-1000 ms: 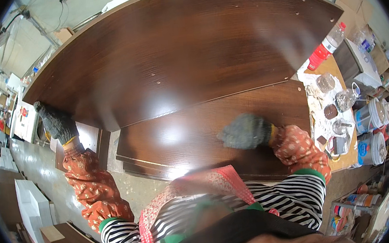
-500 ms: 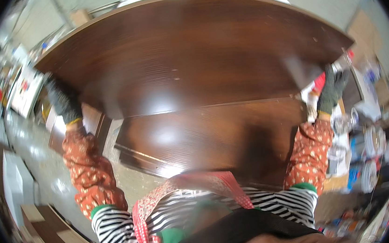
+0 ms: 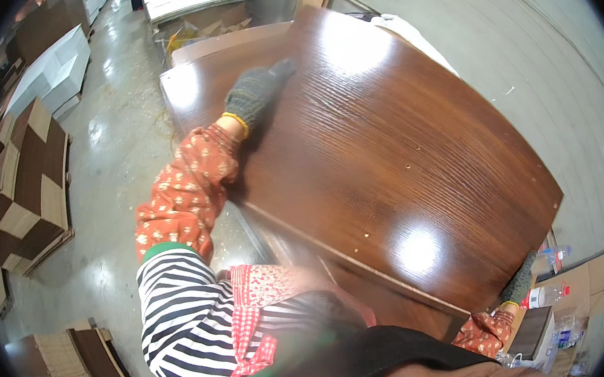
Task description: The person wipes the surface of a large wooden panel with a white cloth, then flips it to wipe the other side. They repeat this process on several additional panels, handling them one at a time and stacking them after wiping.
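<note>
We hold the dark wooden panel (image 3: 393, 158) at opposite ends, left hand (image 3: 257, 95) gloved and flat on its far edge, right hand (image 3: 521, 285) gripping the near corner, so it is lifted but not yet set down.

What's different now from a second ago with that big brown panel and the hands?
The dark brown panel has swung round, now running from upper left to lower right. The right hand left the lower board's face and took the panel's lower right edge. The left hand, earlier on the left edge, lies on the panel's top. Both gloves stay on.
</note>
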A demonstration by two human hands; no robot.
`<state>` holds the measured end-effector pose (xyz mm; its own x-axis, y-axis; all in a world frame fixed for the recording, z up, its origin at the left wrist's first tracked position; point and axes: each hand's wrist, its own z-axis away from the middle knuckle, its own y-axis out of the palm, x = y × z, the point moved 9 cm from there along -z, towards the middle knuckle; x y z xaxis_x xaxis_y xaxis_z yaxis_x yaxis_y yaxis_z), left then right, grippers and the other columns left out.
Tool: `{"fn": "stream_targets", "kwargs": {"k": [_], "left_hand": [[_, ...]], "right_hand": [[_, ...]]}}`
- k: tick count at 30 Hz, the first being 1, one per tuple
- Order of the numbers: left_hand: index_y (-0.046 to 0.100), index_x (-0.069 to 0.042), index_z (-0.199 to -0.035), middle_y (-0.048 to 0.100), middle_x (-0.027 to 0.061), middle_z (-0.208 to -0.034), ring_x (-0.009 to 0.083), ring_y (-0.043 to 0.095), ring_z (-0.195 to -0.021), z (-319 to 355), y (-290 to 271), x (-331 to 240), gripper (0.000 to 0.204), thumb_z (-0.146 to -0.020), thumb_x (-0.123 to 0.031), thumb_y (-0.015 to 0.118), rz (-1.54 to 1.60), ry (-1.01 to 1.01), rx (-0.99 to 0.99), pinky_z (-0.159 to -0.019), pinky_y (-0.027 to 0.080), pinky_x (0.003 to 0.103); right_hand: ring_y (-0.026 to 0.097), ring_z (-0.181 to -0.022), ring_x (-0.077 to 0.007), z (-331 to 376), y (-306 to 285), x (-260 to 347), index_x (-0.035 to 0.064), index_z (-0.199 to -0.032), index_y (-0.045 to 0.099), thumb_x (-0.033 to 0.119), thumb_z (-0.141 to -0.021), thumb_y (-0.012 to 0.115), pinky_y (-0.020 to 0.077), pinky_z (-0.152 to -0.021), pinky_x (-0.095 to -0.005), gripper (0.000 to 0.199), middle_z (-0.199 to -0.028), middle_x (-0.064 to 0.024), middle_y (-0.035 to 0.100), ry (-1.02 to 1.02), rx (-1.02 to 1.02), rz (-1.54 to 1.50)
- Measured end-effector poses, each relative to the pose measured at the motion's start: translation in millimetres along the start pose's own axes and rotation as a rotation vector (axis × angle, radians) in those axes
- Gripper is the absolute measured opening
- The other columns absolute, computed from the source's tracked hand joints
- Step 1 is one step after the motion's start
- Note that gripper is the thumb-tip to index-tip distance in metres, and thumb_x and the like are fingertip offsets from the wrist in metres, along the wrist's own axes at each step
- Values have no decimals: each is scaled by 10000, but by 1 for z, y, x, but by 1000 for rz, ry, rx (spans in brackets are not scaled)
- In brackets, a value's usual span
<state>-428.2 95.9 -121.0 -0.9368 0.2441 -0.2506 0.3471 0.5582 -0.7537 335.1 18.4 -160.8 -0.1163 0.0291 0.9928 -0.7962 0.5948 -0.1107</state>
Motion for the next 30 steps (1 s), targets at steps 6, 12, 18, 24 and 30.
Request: {"fn": "stream_targets", "kwargs": {"k": [6, 12, 18, 24, 30], "left_hand": [[628, -92, -1134, 675, 214, -918, 422, 660, -846, 8, 56, 36, 226, -993, -178, 474, -173, -99, 378, -747, 516, 501], [644, -77, -1084, 675, 208, -1031, 411, 643, -972, 33, 78, 77, 206, -958, -159, 504, -164, -125, 521, -842, 511, 496], [653, -66, -1071, 653, 222, -1108, 441, 603, -1029, 27, 73, 78, 246, -946, -247, 542, -251, -138, 523, -892, 496, 473], [612, -89, -1251, 628, 259, -1213, 399, 605, -1129, 30, 60, 93, 374, -924, -271, 600, -56, -406, 333, -957, 482, 446], [575, -16, -1308, 656, 161, -1144, 263, 603, -1099, 50, 67, 127, 428, -957, -259, 603, 480, -877, 143, -962, 482, 381]], "right_hand": [[560, -1126, -202, -40, 54, -5, -2, -1371, 553, 455, -972, 621, 438, -1001, -333, 610, -1294, -77, 612, 47, 172, 348], [582, -1077, -231, -22, 53, -62, -32, -1345, 568, 317, -978, 641, 453, -980, -364, 512, -1210, -129, 638, 181, 208, 441], [628, -871, -316, 25, 72, -40, 87, -1332, 615, 82, -996, 516, 503, -797, -406, 351, -961, -194, 664, -500, 388, 938], [588, -749, -252, 60, 74, -59, 106, -1253, 665, 123, -998, 537, 491, -701, -403, 286, -859, -149, 645, -491, 321, 964], [530, -733, -201, 87, 44, -75, -20, -1056, 708, 316, -1001, 597, 461, -702, -389, 358, -818, -96, 639, 4, 136, 553]]}}
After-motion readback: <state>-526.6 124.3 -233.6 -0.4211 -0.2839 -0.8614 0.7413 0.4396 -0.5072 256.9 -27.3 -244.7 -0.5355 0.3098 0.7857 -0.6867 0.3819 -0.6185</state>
